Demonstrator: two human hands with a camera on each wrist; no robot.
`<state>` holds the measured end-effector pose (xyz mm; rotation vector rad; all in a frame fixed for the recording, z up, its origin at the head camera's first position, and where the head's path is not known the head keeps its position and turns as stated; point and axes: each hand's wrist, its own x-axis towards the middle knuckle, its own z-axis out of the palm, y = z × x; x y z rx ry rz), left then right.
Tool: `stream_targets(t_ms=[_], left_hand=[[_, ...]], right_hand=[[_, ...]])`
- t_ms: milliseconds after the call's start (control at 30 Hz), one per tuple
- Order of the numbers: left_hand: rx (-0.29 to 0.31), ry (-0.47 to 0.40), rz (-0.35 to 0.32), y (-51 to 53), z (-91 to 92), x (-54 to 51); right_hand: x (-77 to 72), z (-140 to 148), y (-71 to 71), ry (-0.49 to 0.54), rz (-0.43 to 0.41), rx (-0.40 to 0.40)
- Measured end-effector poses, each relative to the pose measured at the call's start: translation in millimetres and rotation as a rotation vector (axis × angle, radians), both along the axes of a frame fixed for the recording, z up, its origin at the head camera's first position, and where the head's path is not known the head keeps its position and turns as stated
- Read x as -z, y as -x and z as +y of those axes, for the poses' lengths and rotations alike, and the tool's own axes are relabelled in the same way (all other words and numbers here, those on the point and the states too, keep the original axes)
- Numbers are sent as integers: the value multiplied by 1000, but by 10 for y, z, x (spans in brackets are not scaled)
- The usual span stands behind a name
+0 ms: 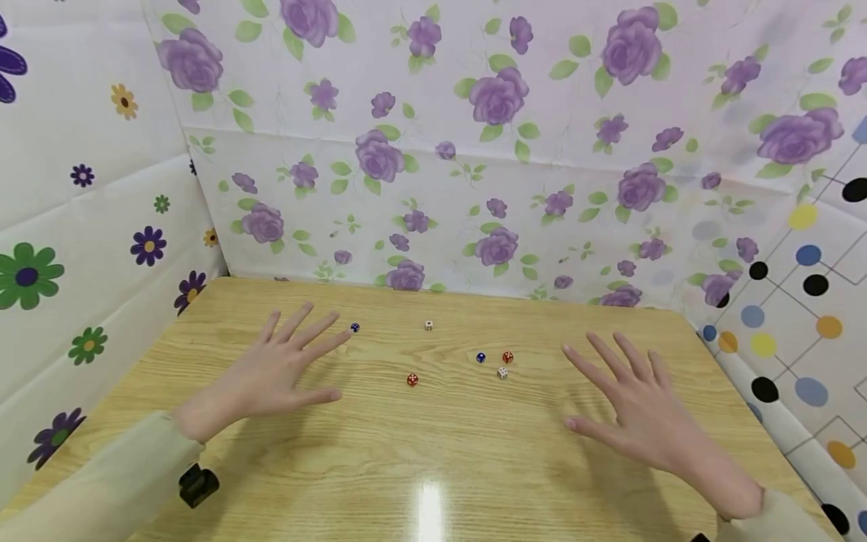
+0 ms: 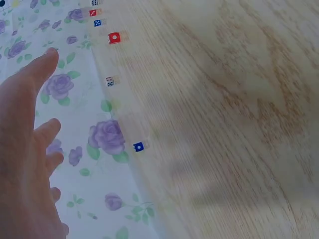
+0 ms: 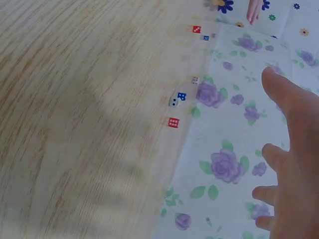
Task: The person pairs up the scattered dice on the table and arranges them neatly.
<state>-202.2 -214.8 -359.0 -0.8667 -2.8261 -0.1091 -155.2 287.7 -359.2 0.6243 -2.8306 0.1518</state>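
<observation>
Both hands hover above a wooden table with fingers spread and nothing held. My left hand (image 1: 274, 373) is nearest a blue die (image 1: 355, 327), which lies just beyond its index fingertip. My right hand (image 1: 637, 414) is to the right of a small cluster: a blue die (image 1: 481, 357), a red die (image 1: 508, 357) and a white die (image 1: 503, 373). Between the hands lie another white die (image 1: 429, 325), farther back, and another red die (image 1: 412, 380), closer in. In the left wrist view, the left hand (image 2: 25, 134) shows at the left edge; the right wrist view has the right hand (image 3: 299, 154) at its right.
The wooden table (image 1: 379, 467) meets a purple-rose cloth wall (image 1: 460, 218) at the back. A flower-print cloth (image 1: 101, 248) stands on the left and a dotted cloth (image 1: 813, 361) on the right. A black wrist device (image 1: 198, 485) sits under the left sleeve.
</observation>
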Motion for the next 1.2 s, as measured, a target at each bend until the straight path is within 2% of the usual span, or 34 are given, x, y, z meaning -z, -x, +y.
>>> stream_targets(t_ms=[167, 433, 700, 833, 967, 1200], left_hand=[[17, -14, -13, 35, 54, 39], [53, -64, -17, 159, 148, 153], [115, -85, -9, 300, 274, 204], [153, -86, -30, 365, 346, 225], [200, -103, -49, 428, 422, 250], [217, -106, -65, 508, 562, 325]], right_hand=[[-1, -30, 34, -18, 40, -14], [26, -97, 96, -20, 37, -32], [18, -191, 191, -16, 64, -56], [31, -227, 252, -12, 69, -79], [50, -289, 306, -4, 67, -94], [145, -437, 393, 19, 76, -122]])
